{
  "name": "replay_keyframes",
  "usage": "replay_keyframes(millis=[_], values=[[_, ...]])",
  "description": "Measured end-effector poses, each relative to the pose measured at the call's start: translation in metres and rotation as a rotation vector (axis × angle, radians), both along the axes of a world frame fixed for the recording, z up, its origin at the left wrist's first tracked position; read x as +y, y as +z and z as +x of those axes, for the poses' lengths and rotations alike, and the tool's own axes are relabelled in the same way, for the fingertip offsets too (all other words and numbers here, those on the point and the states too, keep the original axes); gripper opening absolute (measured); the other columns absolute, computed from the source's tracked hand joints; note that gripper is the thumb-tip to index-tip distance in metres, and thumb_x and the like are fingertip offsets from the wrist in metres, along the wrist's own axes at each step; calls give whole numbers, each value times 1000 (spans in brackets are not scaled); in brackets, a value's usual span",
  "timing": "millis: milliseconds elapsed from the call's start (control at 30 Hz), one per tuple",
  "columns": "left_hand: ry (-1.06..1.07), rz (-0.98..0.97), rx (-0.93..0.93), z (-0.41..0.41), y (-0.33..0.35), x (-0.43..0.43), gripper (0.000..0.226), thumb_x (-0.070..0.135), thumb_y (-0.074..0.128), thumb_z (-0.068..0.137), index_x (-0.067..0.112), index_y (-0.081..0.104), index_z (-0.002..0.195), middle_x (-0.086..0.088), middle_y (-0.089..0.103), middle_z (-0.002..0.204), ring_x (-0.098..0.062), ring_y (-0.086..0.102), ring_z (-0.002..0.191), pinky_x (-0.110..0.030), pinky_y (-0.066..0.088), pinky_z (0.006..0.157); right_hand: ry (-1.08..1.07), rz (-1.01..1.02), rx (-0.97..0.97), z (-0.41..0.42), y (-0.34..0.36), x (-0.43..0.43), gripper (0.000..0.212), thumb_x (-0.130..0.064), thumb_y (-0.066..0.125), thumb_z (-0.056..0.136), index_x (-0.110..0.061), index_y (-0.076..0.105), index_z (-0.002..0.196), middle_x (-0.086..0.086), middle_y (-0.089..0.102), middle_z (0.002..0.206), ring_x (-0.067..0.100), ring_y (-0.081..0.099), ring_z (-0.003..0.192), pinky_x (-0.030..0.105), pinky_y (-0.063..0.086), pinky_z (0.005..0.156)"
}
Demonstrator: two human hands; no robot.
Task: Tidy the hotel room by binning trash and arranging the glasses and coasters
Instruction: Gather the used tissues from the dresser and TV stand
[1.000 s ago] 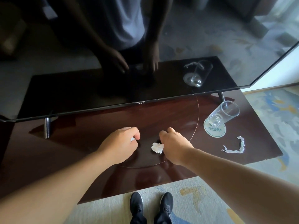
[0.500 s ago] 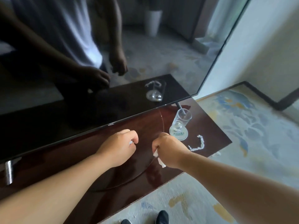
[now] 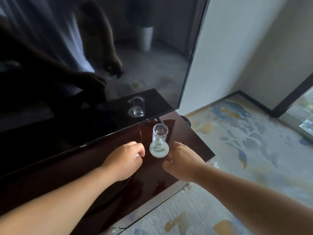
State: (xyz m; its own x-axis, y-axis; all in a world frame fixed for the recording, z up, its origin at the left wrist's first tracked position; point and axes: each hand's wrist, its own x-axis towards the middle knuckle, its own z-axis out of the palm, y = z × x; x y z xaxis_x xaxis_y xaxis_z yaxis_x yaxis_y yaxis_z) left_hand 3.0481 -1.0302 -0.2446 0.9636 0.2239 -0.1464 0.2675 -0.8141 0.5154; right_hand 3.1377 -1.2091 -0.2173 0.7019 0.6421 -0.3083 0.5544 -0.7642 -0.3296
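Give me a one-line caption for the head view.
Both hands, left and right, closed beside a glass standing on a coaster on the dark table.

Clear glass [image 3: 159, 135] upright on round coaster [image 3: 159, 150] (white).

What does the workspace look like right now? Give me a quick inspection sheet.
Surface: glossy dark wood TV stand.
Job's things: clear glass upright on white round coaster.
Clutter: white scrap beside the stand's right edge.
Grippers: left hand closed on a white scrap; right hand curled, contents hidden.
Cables: nothing seen.
Surroundings: TV screen, patterned carpet, white wall.
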Motion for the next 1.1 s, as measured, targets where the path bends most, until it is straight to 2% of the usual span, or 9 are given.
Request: replay_keyframes(millis=[67, 167, 300, 467, 667, 800, 900, 967, 1100], values=[[33, 3, -3, 10, -2, -19, 20, 16, 45, 86, 30, 58, 89, 12, 54, 92, -10, 53, 78, -29, 43, 65, 57, -28, -12, 17, -2, -19, 28, -40, 55, 81, -16, 66, 71, -4, 47, 92, 18, 53, 88, 30, 48, 74], [71, 21, 12, 23, -5, -54, 19, 16, 46, 86, 27, 60, 91, 11, 54, 92, -11, 52, 75, -27, 40, 62, 106, -18, 6, 50, -9, -46, 16, -25, 56, 82, -19, 68, 73, -9, 46, 88, 19, 52, 95, 31, 49, 81], [97, 37, 35, 41, -9, -95, 18, 15, 47, 87, 25, 60, 92, 12, 53, 92, -11, 50, 77, -27, 38, 64, 113, 62, 15, 87, -21, -78, 29, -3, 52, 80, -26, 69, 85, -7, 45, 96, 18, 52, 88, 29, 50, 75], [132, 24, 57, 56, -16, -123, 19, 13, 46, 86, 24, 60, 92, 14, 55, 94, -9, 48, 74, -26, 37, 64, 150, 74, 87, 113, -30, -98, 41, 4, 53, 84, -25, 66, 110, -2, 43, 105, 21, 60, 85, 30, 56, 73], [160, -2, 80, 58, -30, -123, 19, 13, 46, 84, 26, 59, 89, 15, 52, 91, -11, 48, 74, -28, 39, 65, 192, 43, 104, 124, -44, -91, 42, 10, 48, 82, -20, 66, 104, -3, 43, 102, 21, 60, 83, 20, 43, 55], [150, -17, 81, 59, -35, -110, 19, 13, 47, 85, 24, 60, 91, 15, 53, 93, -9, 48, 74, -27, 40, 66, 173, 50, 88, 121, -54, -82, 29, 1, 52, 87, -20, 67, 100, -6, 39, 99, 19, 58, 77, 17, 35, 51], [139, -27, 81, 63, -38, -100, 19, 13, 47, 86, 24, 60, 92, 14, 52, 92, -10, 47, 75, -27, 39, 66, 159, 73, 69, 118, -59, -80, 18, -18, 59, 87, -21, 66, 103, -6, 41, 101, 13, 53, 73, 21, 45, 61], [124, -31, 65, 67, -41, -92, 20, 12, 46, 86, 23, 61, 93, 14, 52, 93, -11, 49, 77, -27, 40, 66, 143, 72, 76, 117, -64, -77, 21, -21, 61, 85, -23, 64, 106, -5, 42, 102, 14, 54, 80, 26, 52, 70], [125, -63, 75, 70, -50, -86, 20, 12, 46, 86, 24, 61, 93, 13, 54, 94, -10, 50, 76, -27, 38, 64, 135, 20, 100, 116, -78, -71, 32, -22, 62, 82, -24, 58, 114, -2, 40, 109, 21, 50, 99, 32, 52, 82]])
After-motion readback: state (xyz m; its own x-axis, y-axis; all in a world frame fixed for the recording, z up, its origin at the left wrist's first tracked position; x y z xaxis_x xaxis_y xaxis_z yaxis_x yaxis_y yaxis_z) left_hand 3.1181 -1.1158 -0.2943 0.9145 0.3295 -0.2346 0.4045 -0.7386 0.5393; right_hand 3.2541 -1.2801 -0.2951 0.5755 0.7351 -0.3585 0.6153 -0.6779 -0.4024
